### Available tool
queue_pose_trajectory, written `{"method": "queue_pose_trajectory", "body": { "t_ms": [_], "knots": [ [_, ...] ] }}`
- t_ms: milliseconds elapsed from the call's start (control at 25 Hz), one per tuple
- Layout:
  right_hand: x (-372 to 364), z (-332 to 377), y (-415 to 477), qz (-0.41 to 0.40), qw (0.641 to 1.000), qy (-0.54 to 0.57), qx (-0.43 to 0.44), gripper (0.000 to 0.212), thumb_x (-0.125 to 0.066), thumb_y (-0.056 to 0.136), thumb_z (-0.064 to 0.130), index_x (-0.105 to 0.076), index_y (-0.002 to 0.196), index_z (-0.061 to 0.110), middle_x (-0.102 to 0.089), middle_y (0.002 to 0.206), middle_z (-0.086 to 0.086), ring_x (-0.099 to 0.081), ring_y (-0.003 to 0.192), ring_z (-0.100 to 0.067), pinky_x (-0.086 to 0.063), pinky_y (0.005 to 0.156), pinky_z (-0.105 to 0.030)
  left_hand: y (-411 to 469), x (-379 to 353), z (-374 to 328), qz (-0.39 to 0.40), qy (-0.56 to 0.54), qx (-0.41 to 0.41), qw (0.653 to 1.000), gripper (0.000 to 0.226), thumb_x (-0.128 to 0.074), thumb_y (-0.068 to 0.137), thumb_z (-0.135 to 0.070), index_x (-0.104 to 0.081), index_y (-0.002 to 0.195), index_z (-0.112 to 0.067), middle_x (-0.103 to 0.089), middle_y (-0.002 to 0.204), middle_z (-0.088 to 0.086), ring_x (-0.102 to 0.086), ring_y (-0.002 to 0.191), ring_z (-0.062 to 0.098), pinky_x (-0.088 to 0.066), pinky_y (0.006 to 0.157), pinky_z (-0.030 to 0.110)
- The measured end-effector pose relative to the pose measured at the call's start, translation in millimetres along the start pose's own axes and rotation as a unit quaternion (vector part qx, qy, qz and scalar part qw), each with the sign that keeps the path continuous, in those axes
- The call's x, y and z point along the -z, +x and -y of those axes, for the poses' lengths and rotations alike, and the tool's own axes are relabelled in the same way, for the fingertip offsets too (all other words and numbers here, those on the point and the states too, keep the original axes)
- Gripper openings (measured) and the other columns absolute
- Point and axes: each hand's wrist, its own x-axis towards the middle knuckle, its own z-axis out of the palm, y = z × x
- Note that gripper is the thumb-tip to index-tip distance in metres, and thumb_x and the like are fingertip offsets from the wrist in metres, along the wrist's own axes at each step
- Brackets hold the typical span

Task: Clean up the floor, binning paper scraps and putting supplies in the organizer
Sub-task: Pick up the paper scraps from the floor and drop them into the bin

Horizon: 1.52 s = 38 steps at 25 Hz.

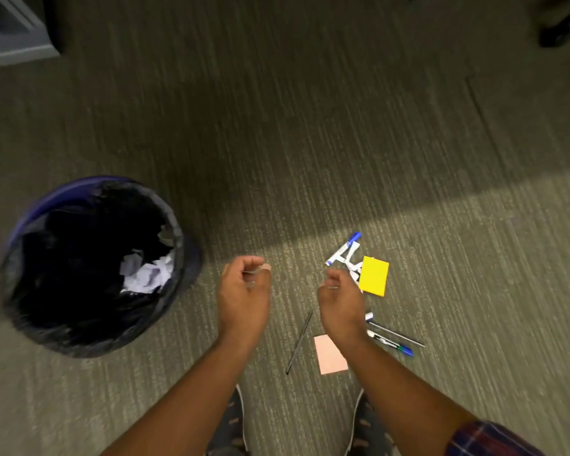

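A round bin (20, 232) lined with a black bag stands on the carpet at the left, with crumpled white paper scraps (147, 274) inside. My left hand (244, 297) hovers right of the bin, fingers curled and holding nothing. My right hand (341, 307) hangs over a scatter of supplies, fingers loosely curled and also without anything in it. Beyond it lie a yellow sticky-note pad (374, 275) and blue-capped markers (343, 250). A pink sticky-note pad (330, 355), a thin black pen (299, 343) and more markers (392, 342) lie nearer to me.
Grey ribbed carpet covers the floor. A grey furniture base (17, 34) sits at the top left, and a dark chair leg (555, 31) at the top right. My two shoes (234, 419) show at the bottom edge.
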Motion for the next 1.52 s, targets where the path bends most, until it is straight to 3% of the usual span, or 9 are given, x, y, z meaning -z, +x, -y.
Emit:
{"method": "queue_pose_trajectory", "body": {
  "t_ms": [200, 280, 480, 640, 840, 1080, 1280, 1400, 1520],
  "knots": [
    [30.0, -123.8, 77.3, -0.026, 0.997, -0.069, -0.033, 0.044, -0.055, 0.08, 0.031, -0.063, 0.117, 0.01, -0.071, 0.107, -0.017, -0.067, 0.097, -0.037, -0.054, 0.087, -0.046, 5.9, -105.3, 70.0, 0.098, 0.055, 0.049, 0.993, 0.007, -0.069, 0.094, -0.016, -0.067, 0.098, -0.021, -0.07, 0.097, -0.001, -0.06, 0.082, 0.013, -0.046, 0.069, 0.024],
    [40.5, -157.9, 100.9, -0.002, 0.989, -0.142, -0.032, 0.043, -0.062, 0.085, 0.025, -0.061, 0.125, 0.009, -0.066, 0.118, -0.019, -0.064, 0.106, -0.039, -0.052, 0.093, -0.046, 13.9, -139.5, 99.9, 0.125, 0.094, 0.055, 0.986, 0.01, -0.07, 0.093, -0.015, -0.065, 0.096, -0.022, -0.07, 0.101, 0.001, -0.06, 0.081, 0.015, -0.043, 0.071, 0.025],
    [52.3, -214.0, 145.7, 0.063, 0.909, -0.399, 0.1, 0.048, -0.064, 0.088, 0.029, -0.055, 0.132, 0.013, -0.055, 0.131, -0.015, -0.057, 0.114, -0.038, -0.05, 0.095, -0.046, 33.6, -215.9, 153.3, 0.182, 0.164, 0.05, 0.968, 0.02, -0.075, 0.088, -0.015, -0.063, 0.101, -0.023, -0.071, 0.115, 0.008, -0.065, 0.095, 0.022, -0.052, 0.086, 0.032],
    [46.7, -234.4, 164.8, 0.03, 0.861, -0.478, 0.172, 0.033, -0.061, 0.09, 0.032, -0.059, 0.119, 0.017, -0.058, 0.121, -0.01, -0.059, 0.101, -0.034, -0.052, 0.085, -0.045, 42.7, -252.1, 169.7, 0.21, 0.21, 0.01, 0.955, 0.022, -0.077, 0.087, -0.014, -0.065, 0.105, -0.017, -0.068, 0.117, 0.009, -0.067, 0.104, 0.027, -0.05, 0.085, 0.03],
    [64.6, -247.2, 176.2, -0.015, 0.864, -0.475, 0.169, 0.021, -0.06, 0.089, 0.016, -0.059, 0.11, 0.016, -0.061, 0.107, -0.01, -0.061, 0.091, -0.034, -0.052, 0.078, -0.044, 44.9, -267.8, 165.6, 0.203, 0.261, -0.052, 0.942, 0.023, -0.079, 0.086, -0.018, -0.065, 0.104, -0.019, -0.061, 0.114, 0.004, -0.061, 0.093, 0.019, -0.048, 0.078, 0.029],
    [112.2, -263.8, 189.4, -0.143, 0.884, -0.423, 0.135, 0.012, -0.057, 0.093, 0.009, -0.061, 0.104, 0.008, -0.062, 0.099, -0.014, -0.06, 0.079, -0.036, -0.05, 0.067, -0.04, 40.9, -275.2, 147.4, 0.191, 0.287, -0.116, 0.931, 0.028, -0.077, 0.09, -0.019, -0.062, 0.113, -0.016, -0.056, 0.119, 0.005, -0.059, 0.1, 0.02, -0.053, 0.086, 0.032],
    [128.3, -294.5, 179.6, -0.098, 0.853, -0.497, 0.129, 0.016, -0.057, 0.094, 0.013, -0.057, 0.11, 0.011, -0.058, 0.113, -0.013, -0.058, 0.091, -0.037, -0.054, 0.075, -0.048, 48.4, -279.2, 137.6, 0.217, 0.369, -0.196, 0.883, 0.039, -0.069, 0.096, -0.024, -0.057, 0.133, -0.027, -0.049, 0.139, 0.001, -0.06, 0.113, 0.019, -0.06, 0.087, 0.039],
    [113.9, -289.4, 172.2, -0.081, 0.889, -0.437, 0.109, 0.03, -0.055, 0.091, 0.016, -0.053, 0.121, 0.012, -0.054, 0.124, -0.015, -0.058, 0.104, -0.036, -0.054, 0.085, -0.05, 55.2, -280.7, 139.6, 0.275, 0.44, -0.231, 0.823, 0.052, -0.067, 0.094, -0.027, -0.049, 0.143, -0.027, -0.039, 0.153, 0.006, -0.05, 0.131, 0.03, -0.056, 0.097, 0.048],
    [87.5, -259.4, 171.8, -0.064, 0.904, -0.384, 0.176, 0.041, -0.054, 0.091, 0.023, -0.054, 0.13, 0.012, -0.054, 0.132, -0.014, -0.056, 0.113, -0.033, -0.05, 0.095, -0.048, 59.6, -283.7, 140.9, 0.306, 0.509, -0.248, 0.765, 0.068, -0.072, 0.091, -0.032, -0.039, 0.15, -0.027, -0.025, 0.164, 0.007, -0.04, 0.14, 0.034, -0.053, 0.101, 0.05]
  ]
}}
